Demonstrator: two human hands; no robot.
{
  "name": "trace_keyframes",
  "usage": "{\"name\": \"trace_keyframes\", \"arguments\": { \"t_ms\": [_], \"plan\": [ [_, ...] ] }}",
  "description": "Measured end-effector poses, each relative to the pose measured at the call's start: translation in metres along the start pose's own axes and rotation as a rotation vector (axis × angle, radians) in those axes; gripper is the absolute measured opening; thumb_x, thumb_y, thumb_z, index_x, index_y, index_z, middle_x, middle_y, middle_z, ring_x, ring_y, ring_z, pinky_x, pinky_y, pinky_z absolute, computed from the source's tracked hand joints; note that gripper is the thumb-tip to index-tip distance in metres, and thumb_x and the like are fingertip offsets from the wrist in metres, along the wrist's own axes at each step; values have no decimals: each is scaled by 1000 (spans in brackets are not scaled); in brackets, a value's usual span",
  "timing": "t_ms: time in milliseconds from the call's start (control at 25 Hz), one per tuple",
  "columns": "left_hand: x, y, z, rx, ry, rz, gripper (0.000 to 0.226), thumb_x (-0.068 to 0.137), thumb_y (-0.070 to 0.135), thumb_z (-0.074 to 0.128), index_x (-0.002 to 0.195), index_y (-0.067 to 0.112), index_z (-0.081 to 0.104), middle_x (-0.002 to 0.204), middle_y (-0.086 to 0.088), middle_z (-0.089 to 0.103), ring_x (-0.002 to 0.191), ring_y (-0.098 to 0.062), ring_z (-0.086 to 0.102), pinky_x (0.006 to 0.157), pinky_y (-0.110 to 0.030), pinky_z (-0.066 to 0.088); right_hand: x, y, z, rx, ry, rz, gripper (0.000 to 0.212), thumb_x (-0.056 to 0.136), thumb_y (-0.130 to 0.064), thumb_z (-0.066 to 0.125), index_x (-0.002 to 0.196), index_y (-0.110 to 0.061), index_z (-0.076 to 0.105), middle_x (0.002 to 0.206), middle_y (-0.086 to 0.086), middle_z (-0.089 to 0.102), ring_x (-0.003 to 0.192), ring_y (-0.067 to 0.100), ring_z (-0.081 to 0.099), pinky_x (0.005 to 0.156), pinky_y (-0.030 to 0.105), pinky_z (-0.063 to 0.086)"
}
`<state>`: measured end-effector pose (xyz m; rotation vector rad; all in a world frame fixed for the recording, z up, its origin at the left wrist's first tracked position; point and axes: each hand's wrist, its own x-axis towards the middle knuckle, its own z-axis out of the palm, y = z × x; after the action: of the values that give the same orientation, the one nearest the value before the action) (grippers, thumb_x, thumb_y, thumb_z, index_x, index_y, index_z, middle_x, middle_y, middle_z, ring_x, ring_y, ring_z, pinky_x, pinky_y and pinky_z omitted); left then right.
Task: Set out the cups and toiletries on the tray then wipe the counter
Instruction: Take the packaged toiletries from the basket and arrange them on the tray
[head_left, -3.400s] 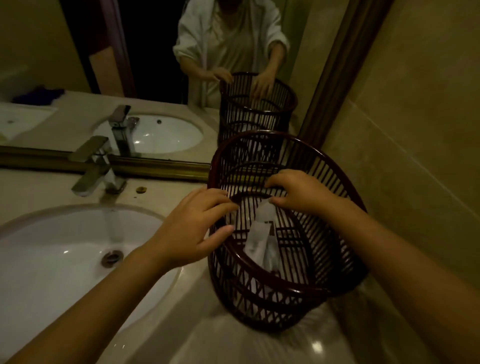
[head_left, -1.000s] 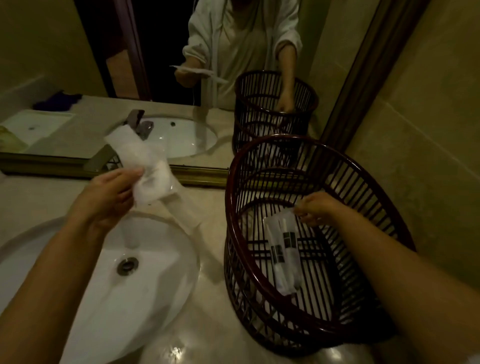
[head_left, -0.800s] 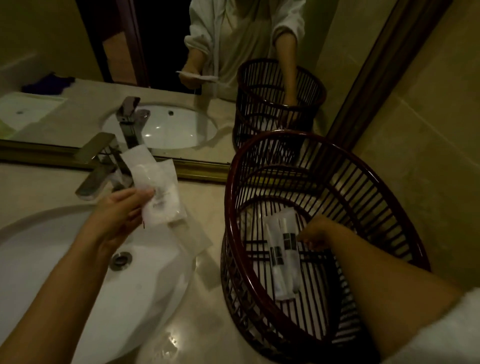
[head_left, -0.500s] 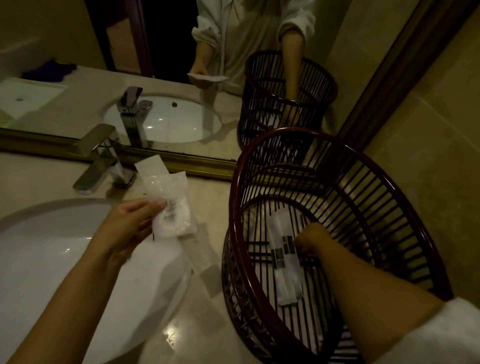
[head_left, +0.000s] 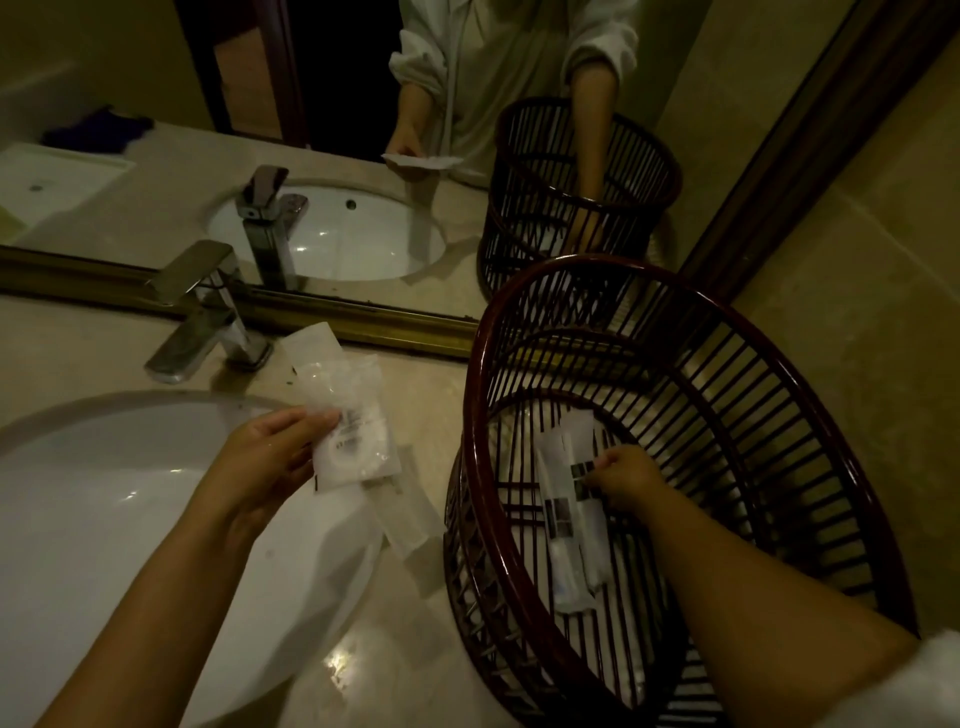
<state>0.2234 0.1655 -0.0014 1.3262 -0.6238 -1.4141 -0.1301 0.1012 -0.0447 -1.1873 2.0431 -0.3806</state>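
My left hand (head_left: 265, 462) holds a few clear-wrapped toiletry packets (head_left: 350, 421) above the right rim of the sink. A dark red slatted basket (head_left: 737, 364) stands on the counter to the right. My right hand (head_left: 626, 480) reaches down inside it, fingers pinched on wrapped toiletry sachets with dark labels (head_left: 566, 514) lying on the basket floor. No tray or cups are in view.
A white oval sink (head_left: 104, 519) fills the lower left, with a chrome faucet (head_left: 208, 312) behind it. The beige stone counter (head_left: 395, 675) runs to a gold-framed mirror (head_left: 363, 322) at the back and a tiled wall (head_left: 857, 312) at the right.
My left hand has lowered the packets from in front of the mirror to just above the sink rim. My right hand has gone deeper into the basket and onto the sachets.
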Motion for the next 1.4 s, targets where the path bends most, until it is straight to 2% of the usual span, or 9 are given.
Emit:
{"name": "trace_keyframes", "arguments": {
  "t_ms": [160,280,440,600,760,920,1080,1240,1400],
  "plan": [
    [3,-5,-2,-7,-13,-2,19,58,26,74,75,18,75,81,-4,76,75,-16,72,55,-22,55,-6,-8,-17,120,60,-100,28,77,-2,68,61,-14,49,65,6,54,64,21,56,53,29,48],
    [3,-7,-1,-26,-22,3,18,59,24,73,76,16,73,78,-3,76,73,-16,72,54,-22,55,-11,-15,-32,305,-58,-51,20,79,-2,66,66,-11,55,72,8,61,65,17,62,44,25,49],
    [0,-11,4,-36,-35,-3,16,63,21,70,77,13,70,70,-2,75,65,-12,71,51,-20,53,-20,-12,-15,268,-280,18,9,77,-1,66,79,-8,61,89,11,64,81,21,65,48,23,53],
    [-2,-11,1,-41,-39,12,14,61,22,70,72,14,73,70,-2,75,64,-12,71,51,-19,53,-13,-7,9,69,-184,-44,19,76,-1,67,65,-12,57,75,6,58,72,16,56,52,24,48],
    [-4,-10,-4,-28,-40,26,15,60,24,71,71,17,76,74,-3,76,69,-14,72,54,-21,54,-3,-7,16,65,-41,-54,27,71,1,72,67,-15,50,72,5,54,72,20,54,60,29,49],
    [-5,-5,-3,-21,-35,34,14,61,24,71,72,17,76,76,-4,76,70,-16,72,54,-22,54,-10,-25,4,88,-113,-86,19,75,0,69,70,-14,57,82,8,58,77,20,57,61,29,49],
    [-12,5,6,18,-53,19,17,65,21,70,79,13,72,77,-4,76,72,-17,72,54,-22,55,-29,-72,-58,132,-168,-248,12,81,-2,61,80,-15,61,94,9,62,85,20,62,61,26,49],
    [-29,14,20,72,-62,80,6,74,15,67,78,14,71,73,0,76,70,-14,72,54,-21,55,-85,-112,-123,393,-256,-416,18,75,-1,63,81,-18,68,91,6,69,77,14,71,55,21,55],
    [-53,34,33,156,-83,182,9,79,11,64,74,14,70,69,2,75,66,-11,71,53,-19,54,-153,-153,-139,718,-508,-615,23,61,-9,65,79,-19,76,83,1,76,80,15,72,57,20,56]
  ]
}}
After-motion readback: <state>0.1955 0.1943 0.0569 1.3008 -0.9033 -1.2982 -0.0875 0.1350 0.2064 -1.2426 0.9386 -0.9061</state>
